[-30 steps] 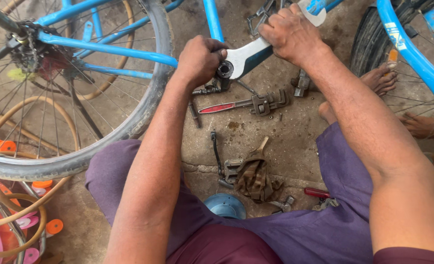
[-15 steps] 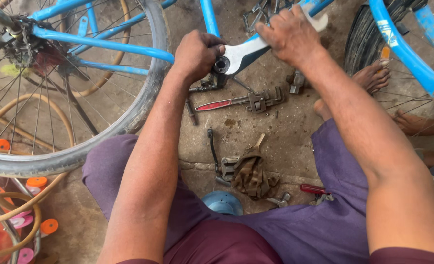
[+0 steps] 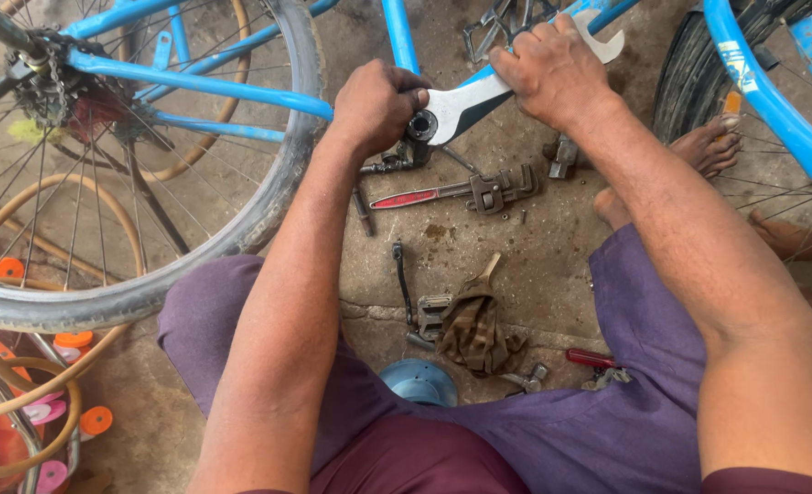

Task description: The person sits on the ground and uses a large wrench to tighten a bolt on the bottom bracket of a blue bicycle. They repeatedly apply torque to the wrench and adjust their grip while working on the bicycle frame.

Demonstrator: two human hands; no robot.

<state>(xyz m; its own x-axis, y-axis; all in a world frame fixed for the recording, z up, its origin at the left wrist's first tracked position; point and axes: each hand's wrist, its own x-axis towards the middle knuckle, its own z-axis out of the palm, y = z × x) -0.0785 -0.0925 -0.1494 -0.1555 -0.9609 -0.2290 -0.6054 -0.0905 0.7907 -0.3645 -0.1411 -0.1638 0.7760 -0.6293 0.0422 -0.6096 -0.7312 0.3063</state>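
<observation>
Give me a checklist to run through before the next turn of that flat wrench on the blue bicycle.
1. Wrench head seated: the flat wrench has its ring end on the fitting beside the left hand. Ok.
2. Right hand wrapped around the wrench handle. Ok.
3. Left hand clenched at the fitting, bracing. Ok.
4. Pipe wrench lies on the floor under the hands, apart from them. Ok.
5. Bare foot rests near the front tyre. Not ok.
6. Fitting's thread condition: hidden. Cannot tell.
</observation>
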